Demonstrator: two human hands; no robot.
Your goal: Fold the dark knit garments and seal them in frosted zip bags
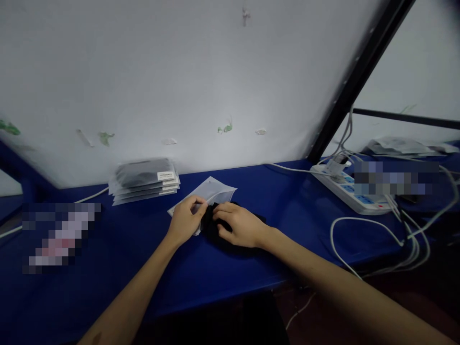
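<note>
Pinching the clear pouch (210,188), the left hand (186,219) should steady it while the right hand (242,225) grips the black cloth (227,245).

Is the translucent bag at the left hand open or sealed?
Open, it appears: the translucent bag shows a curved, parted edge beside the left hand, facing the black cloth under the right hand.

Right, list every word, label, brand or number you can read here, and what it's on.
No text can be read.
White rectangular labels on the stacked translucent bags with dark contents: printing shows, too small and blurred to read.
White power strip with blue sockets: no legible lettering.
Translucent plastic bag at the left hand: no legible lettering.
Left pixelated patch and right pixelated patch: masked, unreadable.
</note>
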